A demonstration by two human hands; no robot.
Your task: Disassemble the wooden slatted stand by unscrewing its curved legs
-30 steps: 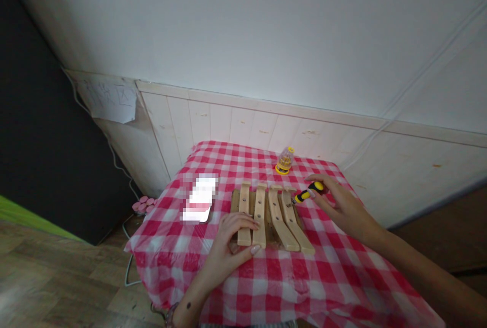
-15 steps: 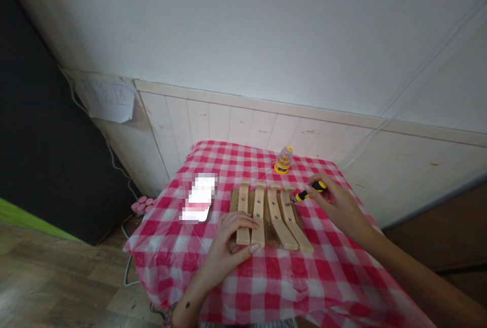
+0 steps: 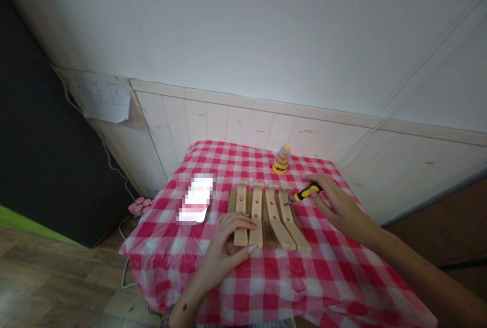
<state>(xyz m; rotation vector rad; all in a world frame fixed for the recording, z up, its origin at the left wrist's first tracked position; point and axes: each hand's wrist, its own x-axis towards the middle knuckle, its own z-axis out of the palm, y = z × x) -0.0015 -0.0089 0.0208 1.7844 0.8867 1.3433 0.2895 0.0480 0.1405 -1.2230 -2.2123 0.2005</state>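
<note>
On the table lies a wooden hook rack (image 3: 271, 224), a board with several pale bent wooden hooks fixed across it by dark screws. My left hand (image 3: 231, 232) grips its left part, fingers laid over the two left hooks and thumb at the near edge. In my right hand (image 3: 330, 202) is a yellow and black screwdriver (image 3: 306, 193), held by thumb and fingers with the index finger lifted off the handle. The screwdriver slants down to the left. Its tip meets the upper screw of the rightmost hook (image 3: 292, 226).
A clear, yellow-based bit holder (image 3: 281, 160) stands behind the rack. To the left lies a phone (image 3: 197, 198) with a bright, blurred screen. A red-and-white checked tablecloth (image 3: 228, 160) covers the table, which meets a panelled wall (image 3: 213, 115). Pink round objects (image 3: 140, 206) sit lower left.
My right hand's fingers have shifted on the screwdriver handle, the index finger now loosened and raised. The screwdriver tip stays at the same screw. My left hand keeps its hold; the view has shifted slightly.
</note>
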